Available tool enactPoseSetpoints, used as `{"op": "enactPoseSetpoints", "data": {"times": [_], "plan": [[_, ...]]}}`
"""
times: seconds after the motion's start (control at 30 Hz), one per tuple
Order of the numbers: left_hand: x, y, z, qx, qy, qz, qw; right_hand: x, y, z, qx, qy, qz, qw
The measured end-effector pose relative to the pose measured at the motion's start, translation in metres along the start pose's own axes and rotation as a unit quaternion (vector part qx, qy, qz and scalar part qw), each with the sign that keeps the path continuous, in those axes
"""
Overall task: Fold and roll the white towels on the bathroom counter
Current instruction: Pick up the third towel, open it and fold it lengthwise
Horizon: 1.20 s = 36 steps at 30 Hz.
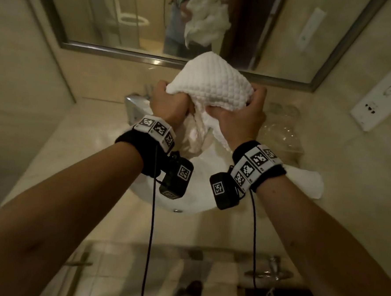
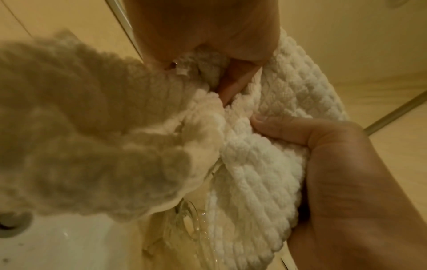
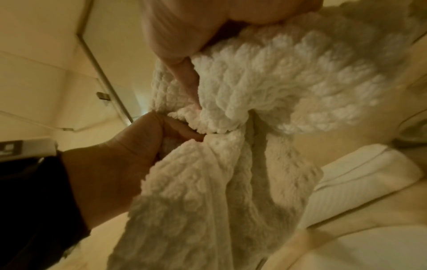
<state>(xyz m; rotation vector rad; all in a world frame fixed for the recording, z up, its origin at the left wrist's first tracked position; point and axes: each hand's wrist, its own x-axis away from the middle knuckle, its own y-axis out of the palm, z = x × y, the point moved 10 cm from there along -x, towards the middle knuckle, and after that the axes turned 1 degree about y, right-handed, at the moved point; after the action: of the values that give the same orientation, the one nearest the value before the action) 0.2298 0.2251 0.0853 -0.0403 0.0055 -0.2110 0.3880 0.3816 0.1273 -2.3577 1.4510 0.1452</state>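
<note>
A white waffle-textured towel (image 1: 212,80) is bunched up and held in the air over the sink. My left hand (image 1: 170,101) grips its left side with curled fingers, and my right hand (image 1: 242,111) grips its right side. The rest of the cloth hangs down between my wrists. In the left wrist view the towel (image 2: 265,164) fills the middle, with the right hand (image 2: 300,131) pinching a fold. In the right wrist view the left hand (image 3: 161,131) clutches the towel (image 3: 254,91). A second white towel (image 1: 307,179) lies flat on the counter to the right.
The white sink basin (image 1: 186,200) sits directly under my hands, with a chrome faucet (image 1: 135,107) at its back left. Clear drinking glasses (image 1: 283,121) stand on the counter at the right. A mirror (image 1: 152,19) spans the wall ahead, and a socket plate (image 1: 385,100) is on the right wall.
</note>
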Motion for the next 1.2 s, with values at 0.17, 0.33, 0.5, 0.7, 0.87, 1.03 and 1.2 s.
{"op": "enactPoseSetpoints", "data": {"times": [0.17, 0.33, 0.5, 0.7, 0.87, 1.03, 1.2], "plan": [[0.028, -0.153, 0.011, -0.014, 0.046, -0.006, 0.999, 0.113, 0.071, -0.042, 0.004, 0.016, -0.066, 0.998], [0.048, -0.285, -0.002, -0.055, 0.062, -0.045, 0.996, 0.219, 0.143, -0.06, -0.034, 0.039, -0.112, 0.992], [0.051, -0.366, -0.046, -0.217, 0.007, -0.096, 0.971, 0.295, 0.209, -0.041, 0.009, 0.084, -0.251, 0.964], [0.076, -0.408, -0.143, -0.481, -0.079, -0.233, 0.842, 0.357, 0.248, 0.022, 0.17, 0.19, -0.369, 0.894], [0.096, -0.415, -0.19, -0.38, -0.147, -0.245, 0.88, 0.377, 0.264, 0.041, 0.256, 0.163, -0.382, 0.873], [0.095, -0.401, -0.198, -0.324, -0.132, -0.244, 0.904, 0.364, 0.273, 0.043, 0.291, 0.147, -0.306, 0.894], [0.085, -0.412, -0.214, -0.082, -0.269, -0.128, 0.951, 0.372, 0.285, 0.057, 0.292, 0.151, -0.335, 0.883]]}}
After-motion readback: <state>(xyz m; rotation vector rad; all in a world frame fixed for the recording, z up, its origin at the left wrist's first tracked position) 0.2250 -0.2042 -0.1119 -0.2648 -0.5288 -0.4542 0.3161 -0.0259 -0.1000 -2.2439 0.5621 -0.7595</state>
